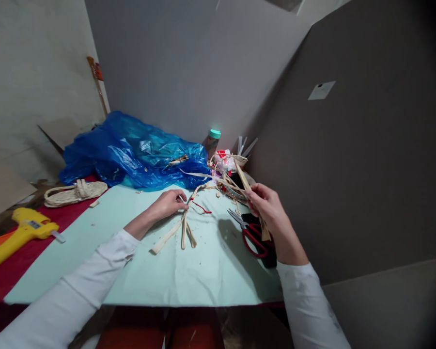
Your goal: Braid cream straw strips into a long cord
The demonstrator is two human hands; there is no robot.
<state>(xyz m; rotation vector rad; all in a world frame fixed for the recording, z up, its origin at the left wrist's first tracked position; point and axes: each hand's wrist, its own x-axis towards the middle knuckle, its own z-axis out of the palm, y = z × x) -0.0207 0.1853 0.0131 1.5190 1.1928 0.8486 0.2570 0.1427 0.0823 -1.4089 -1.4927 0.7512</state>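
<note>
My left hand (pixel 170 202) rests on the pale green sheet (pixel 138 271) and pinches the top of a bunch of flat cream-coloured straw strips (pixel 181 231) that fan out toward me. A red cord (pixel 200 207) lies beside those strips. My right hand (pixel 268 204) is raised above the sheet, fingers closed around a long tan straw strip (pixel 244 182) that slants up and away. Just below that hand lie red-handled scissors (pixel 253 235).
A crumpled blue plastic bag (pixel 134 152) fills the back. A coiled woven straw piece (pixel 74 192) and a yellow glue gun (pixel 20 232) lie at the left on red cloth. A bottle with a teal cap (pixel 212 140) and tangled strips sit by the grey wall.
</note>
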